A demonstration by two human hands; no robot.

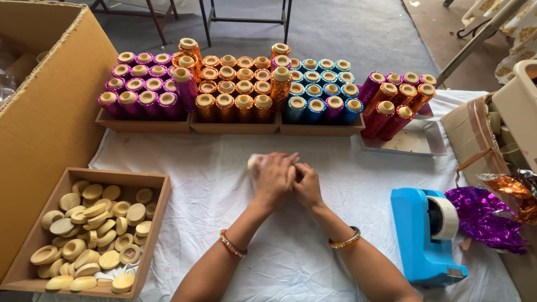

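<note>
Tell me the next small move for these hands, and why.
Probably turn the pale tube a little further. Both the left hand and the right hand are closed over it on the white cloth, and its wrapping is hidden.

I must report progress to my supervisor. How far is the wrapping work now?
Done: trays hold many foil-wrapped tubes in pink, orange and blue, with more at the right. In hand: the left hand and right hand hold a pale, unwrapped tube. Left: loose foil sheets beside the tape dispenser and a box of caps.
</note>
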